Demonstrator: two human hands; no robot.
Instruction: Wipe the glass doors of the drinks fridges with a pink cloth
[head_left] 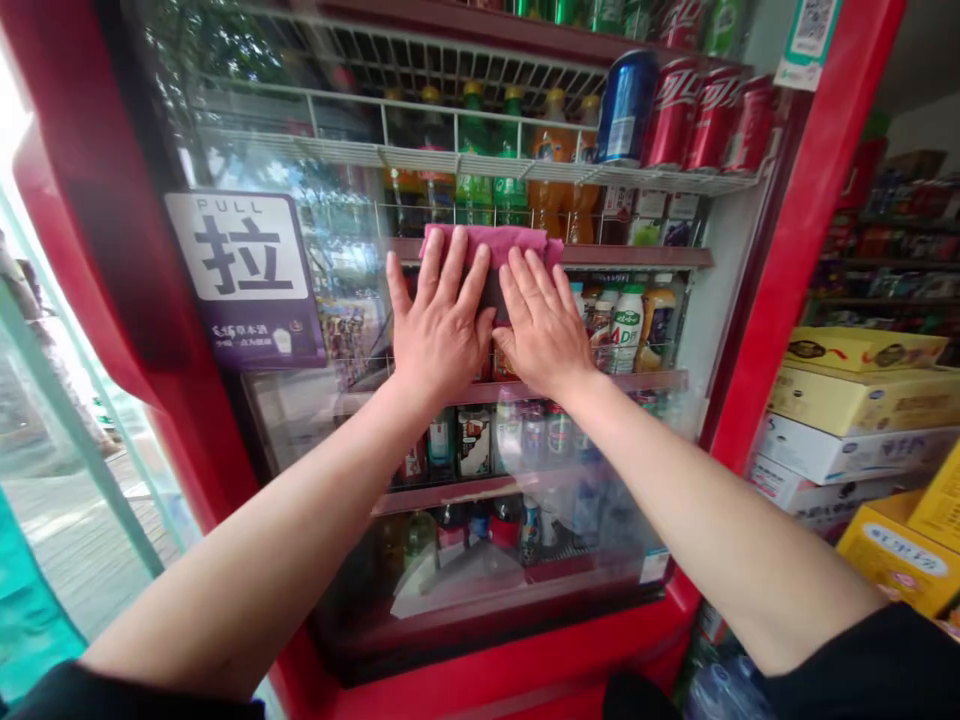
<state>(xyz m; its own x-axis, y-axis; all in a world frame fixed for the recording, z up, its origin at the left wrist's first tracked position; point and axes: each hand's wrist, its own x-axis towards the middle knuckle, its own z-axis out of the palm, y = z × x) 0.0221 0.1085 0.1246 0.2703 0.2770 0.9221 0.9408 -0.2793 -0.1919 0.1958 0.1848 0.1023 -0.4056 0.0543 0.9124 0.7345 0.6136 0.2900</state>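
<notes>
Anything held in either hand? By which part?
No closed grip visible: the left hand lies flat over the left part of the pink cloth, the right hand over its right part.

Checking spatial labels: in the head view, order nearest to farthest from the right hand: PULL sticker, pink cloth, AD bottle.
From the right hand:
1. Pink cloth: under its fingertips.
2. AD bottle: just to its right.
3. PULL sticker: well to its left.
</notes>
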